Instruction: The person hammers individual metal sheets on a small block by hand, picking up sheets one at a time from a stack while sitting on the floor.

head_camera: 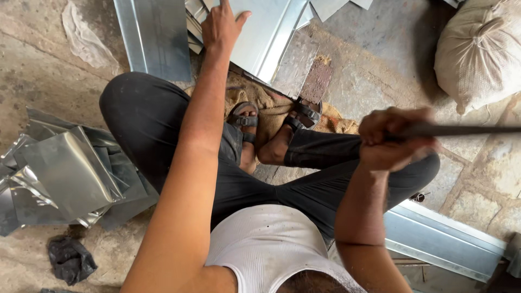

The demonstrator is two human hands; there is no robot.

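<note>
I sit cross-legged on a stone floor in dark trousers and sandals. My left hand (pixel 221 24) reaches far forward and rests, fingers spread, on a bent galvanised metal sheet (pixel 266 35) lying ahead of my feet. My right hand (pixel 393 140) is raised at the right, fist closed around a dark metal rod (pixel 477 130) that runs off to the right edge and looks blurred. A burlap cloth (pixel 271 106) lies under my feet.
A pile of cut, folded metal pieces (pixel 70 173) sits at my left. Another flat sheet (pixel 157 35) lies at the top left, a long folded strip (pixel 445 241) at the lower right. A filled sack (pixel 480 51) stands top right; a black rag (pixel 69 259) lies bottom left.
</note>
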